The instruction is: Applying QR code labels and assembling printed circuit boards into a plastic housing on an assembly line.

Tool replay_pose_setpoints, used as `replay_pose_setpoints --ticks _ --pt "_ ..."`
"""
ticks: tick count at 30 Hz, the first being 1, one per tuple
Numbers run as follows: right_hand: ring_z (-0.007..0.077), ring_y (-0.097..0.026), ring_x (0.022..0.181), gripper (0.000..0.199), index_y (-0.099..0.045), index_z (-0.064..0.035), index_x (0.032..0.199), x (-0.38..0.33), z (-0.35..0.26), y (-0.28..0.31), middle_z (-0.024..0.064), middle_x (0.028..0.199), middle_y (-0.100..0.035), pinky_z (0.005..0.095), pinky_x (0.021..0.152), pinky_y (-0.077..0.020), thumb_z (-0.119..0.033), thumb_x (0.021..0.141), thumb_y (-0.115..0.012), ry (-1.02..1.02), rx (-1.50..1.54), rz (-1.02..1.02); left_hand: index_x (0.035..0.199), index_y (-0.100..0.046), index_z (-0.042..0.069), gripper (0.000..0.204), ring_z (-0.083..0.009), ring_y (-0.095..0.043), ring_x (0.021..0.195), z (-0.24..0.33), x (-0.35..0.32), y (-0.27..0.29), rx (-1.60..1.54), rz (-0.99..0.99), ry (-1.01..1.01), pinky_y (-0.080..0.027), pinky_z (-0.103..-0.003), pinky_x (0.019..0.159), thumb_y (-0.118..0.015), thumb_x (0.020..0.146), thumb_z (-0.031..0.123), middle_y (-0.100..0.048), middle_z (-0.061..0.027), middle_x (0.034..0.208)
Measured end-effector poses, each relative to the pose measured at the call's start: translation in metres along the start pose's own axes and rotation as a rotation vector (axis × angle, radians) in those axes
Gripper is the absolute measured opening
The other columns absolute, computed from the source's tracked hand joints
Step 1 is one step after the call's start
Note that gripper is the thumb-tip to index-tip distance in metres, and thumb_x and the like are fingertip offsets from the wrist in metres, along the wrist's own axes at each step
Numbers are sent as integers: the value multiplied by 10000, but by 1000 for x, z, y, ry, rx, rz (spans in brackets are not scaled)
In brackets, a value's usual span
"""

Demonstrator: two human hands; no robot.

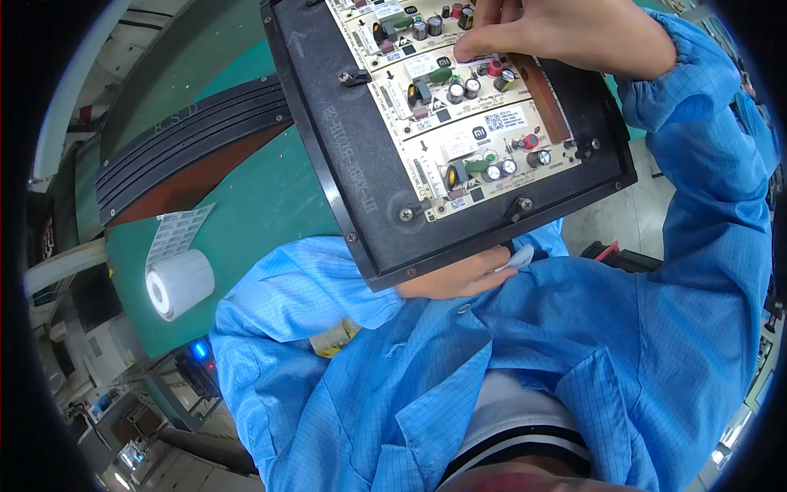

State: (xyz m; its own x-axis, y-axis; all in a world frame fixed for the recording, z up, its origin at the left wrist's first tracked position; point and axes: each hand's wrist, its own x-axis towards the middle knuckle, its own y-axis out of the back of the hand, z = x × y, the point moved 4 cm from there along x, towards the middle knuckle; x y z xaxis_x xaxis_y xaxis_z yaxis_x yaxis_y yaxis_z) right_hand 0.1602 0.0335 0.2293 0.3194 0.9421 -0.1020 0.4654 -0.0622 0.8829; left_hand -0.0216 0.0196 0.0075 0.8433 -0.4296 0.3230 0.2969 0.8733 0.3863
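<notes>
A black frame-like tray (pixel 373 234) tilts across the top of the view and holds several cream circuit boards (pixel 512 139) side by side. The boards carry capacitors, green and orange parts and white labels. Over the upper boards is my right hand (pixel 574 37), its fingers bent and closed, the thumb touching or just above a board beside a red capacitor. What lies under those fingertips is hidden. My left hand (pixel 459 275) is closed below the tray's near edge, partly covered by it. A thin pale piece (pixel 520 257) shows at its fingers; I cannot make out what it is.
On the green mat (pixel 262 197) to the left lies a roll of white labels (pixel 184 283) with a loose end. A black curved-looking rack (pixel 197 135) stands beyond it, by the tray's left edge. Clamps and screws (pixel 520 209) stick up from the tray.
</notes>
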Motion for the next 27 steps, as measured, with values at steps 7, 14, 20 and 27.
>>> replay_pose_setpoints --ticks 7,14,20,27 --pt "218 -646 847 704 -463 8 1323 -7 8 3 184 1132 -538 327 770 -535 -137 746 -841 14 -198 87 746 -529 4 355 -288 -499 599 0 1 3 43 -43 33 -408 -394 589 -604 983 257 -474 -141 662" --pt "158 -637 738 626 -558 55 1266 7 32 17 92 803 -675 275 629 -492 -302 816 -806 92 -50 254 719 -473 12 362 -292 -451 621 -4 3 -2 -75 -54 15 -384 -405 604 -621 976 219 -414 -136 657" --pt "155 -653 676 571 -553 101 1256 24 27 7 114 776 -707 276 599 -504 -201 825 -775 -48 73 192 722 -477 8 355 -288 -451 620 -10 -6 -6 -83 -25 67 -380 -402 603 -624 974 211 -430 -136 675" --pt "272 -663 705 549 -587 97 1149 28 26 12 180 789 -687 340 658 -527 -241 778 -809 -32 -124 143 734 -489 4 346 -291 -463 621 -3 1 0 -97 -45 -12 -382 -403 604 -622 976 213 -441 -138 676"
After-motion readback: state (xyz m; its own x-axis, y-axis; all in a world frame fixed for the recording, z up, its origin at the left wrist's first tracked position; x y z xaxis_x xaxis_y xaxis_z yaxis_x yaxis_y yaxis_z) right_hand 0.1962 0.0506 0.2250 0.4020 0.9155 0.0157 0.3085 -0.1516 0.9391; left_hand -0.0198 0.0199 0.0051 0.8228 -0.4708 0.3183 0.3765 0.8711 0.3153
